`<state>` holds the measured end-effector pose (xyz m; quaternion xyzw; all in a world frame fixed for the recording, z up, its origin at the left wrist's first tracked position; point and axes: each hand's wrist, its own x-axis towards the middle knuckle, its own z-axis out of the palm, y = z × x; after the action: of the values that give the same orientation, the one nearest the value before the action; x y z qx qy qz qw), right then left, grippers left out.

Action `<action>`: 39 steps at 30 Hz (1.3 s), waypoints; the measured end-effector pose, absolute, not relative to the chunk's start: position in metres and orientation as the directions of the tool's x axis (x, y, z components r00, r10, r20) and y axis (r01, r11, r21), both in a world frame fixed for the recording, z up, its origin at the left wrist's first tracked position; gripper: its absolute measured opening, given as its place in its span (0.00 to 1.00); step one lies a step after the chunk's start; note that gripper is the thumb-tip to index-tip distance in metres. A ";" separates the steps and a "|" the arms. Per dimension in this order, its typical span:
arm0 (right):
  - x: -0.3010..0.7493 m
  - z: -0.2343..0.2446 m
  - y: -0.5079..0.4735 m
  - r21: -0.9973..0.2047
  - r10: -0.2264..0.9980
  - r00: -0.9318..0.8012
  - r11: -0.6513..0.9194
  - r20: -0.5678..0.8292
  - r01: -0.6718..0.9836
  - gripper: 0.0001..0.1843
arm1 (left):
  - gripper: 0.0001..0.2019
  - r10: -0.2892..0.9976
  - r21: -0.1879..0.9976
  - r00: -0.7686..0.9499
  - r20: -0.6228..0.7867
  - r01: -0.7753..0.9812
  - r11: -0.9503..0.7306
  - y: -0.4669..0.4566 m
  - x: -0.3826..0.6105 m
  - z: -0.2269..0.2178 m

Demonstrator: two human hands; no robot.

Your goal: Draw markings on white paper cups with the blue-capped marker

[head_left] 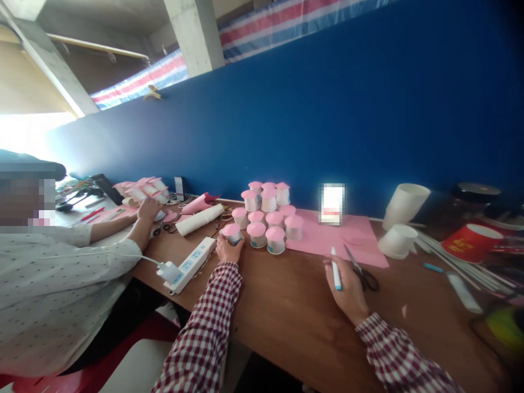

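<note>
My left hand [229,251] grips a small paper cup [232,233] topped with a pink paper cone, at the near left of a cluster of similar cups. Several of these pink-topped cups [256,233] stand upright on the table just beside it. In my right hand [347,286] is a white marker [335,268] with a blue end, held between thumb and fingers. Dark-handled scissors [364,274] lie right next to that hand, their blades over a sheet of pink paper [313,243].
A white power strip [191,265] lies left of my left arm, near a stack of white cups [200,219]. Upside-down white cups [398,240] and a red paper cup [470,243] stand at right. A co-worker's hand [149,210] works at far left. A blue partition [327,109] rises behind.
</note>
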<state>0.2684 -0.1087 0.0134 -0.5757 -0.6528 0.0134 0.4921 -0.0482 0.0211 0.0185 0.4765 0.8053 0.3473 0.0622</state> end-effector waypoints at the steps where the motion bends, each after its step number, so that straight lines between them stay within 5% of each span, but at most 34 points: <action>1: 0.268 0.013 -0.109 -0.584 0.765 0.149 0.334 0.626 0.739 0.12 | 0.33 0.820 0.617 -0.527 0.223 0.728 0.300 0.022 -0.049 0.019; 16: 0.269 0.013 -0.109 -0.611 0.786 0.157 0.321 0.599 0.723 0.13 | 0.31 0.839 0.691 -0.500 0.214 0.685 0.232 0.006 -0.044 0.026; 18: 0.269 0.015 -0.110 -0.614 0.787 0.157 0.321 0.596 0.721 0.13 | 0.31 0.839 0.847 -0.505 0.201 0.520 0.111 -0.001 -0.040 0.029; 20: 0.269 0.016 -0.110 -0.617 0.787 0.159 0.322 0.596 0.718 0.13 | 0.31 0.884 0.983 -0.441 0.158 0.153 -0.100 -0.011 -0.035 0.034; 22: 0.268 0.016 -0.110 -0.616 0.783 0.163 0.323 0.600 0.718 0.13 | 0.28 0.941 0.956 -0.295 0.165 -0.186 -0.226 -0.024 -0.028 0.039; 27: 0.267 0.012 -0.109 -0.607 0.775 0.162 0.327 0.611 0.724 0.13 | 0.19 0.995 0.809 0.079 0.062 -0.588 -0.003 -0.053 -0.009 0.050; 39: 0.268 0.012 -0.109 -0.602 0.764 0.149 0.354 0.627 0.716 0.12 | 0.25 0.914 0.607 0.404 -0.046 -0.715 0.347 -0.072 0.042 0.058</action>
<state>0.2676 -0.1085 0.0121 -0.5680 -0.6517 0.0240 0.5020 0.0424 -0.0719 0.0578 0.2567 0.1929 0.5106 0.7976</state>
